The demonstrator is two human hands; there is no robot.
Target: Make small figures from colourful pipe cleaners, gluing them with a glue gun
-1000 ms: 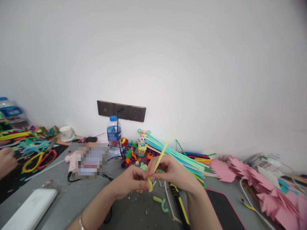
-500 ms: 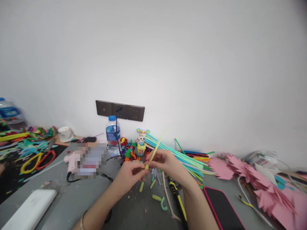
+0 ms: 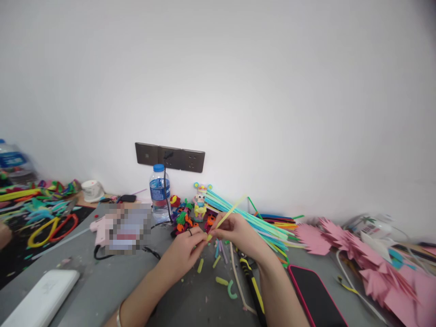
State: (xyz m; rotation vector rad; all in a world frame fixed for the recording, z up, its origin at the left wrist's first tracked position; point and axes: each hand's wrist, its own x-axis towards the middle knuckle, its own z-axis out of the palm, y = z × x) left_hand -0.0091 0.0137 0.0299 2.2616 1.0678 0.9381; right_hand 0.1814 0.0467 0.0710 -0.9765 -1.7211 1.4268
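A thin yellow pipe cleaner slants up and to the right from between my two hands. My right hand pinches it close to its lower end. My left hand, with a dark ring on one finger, has its fingertips closed on the same lower end. Below my hands lie short yellow pipe cleaner pieces and a curved green piece. Yellow-and-black handled pliers rest beside my right forearm. A small colourful figure stands just behind my hands.
Behind my right hand lies a bundle of blue and green pipe cleaners. A water bottle, pink glue gun and white power bank are leftward. A phone and folded pink paper lie right. Another person's hand shows far left.
The yellow pipe cleaner has tipped further to the right. My left hand has rolled over, showing its ring. At the far left, the other person's hand has come further into view.
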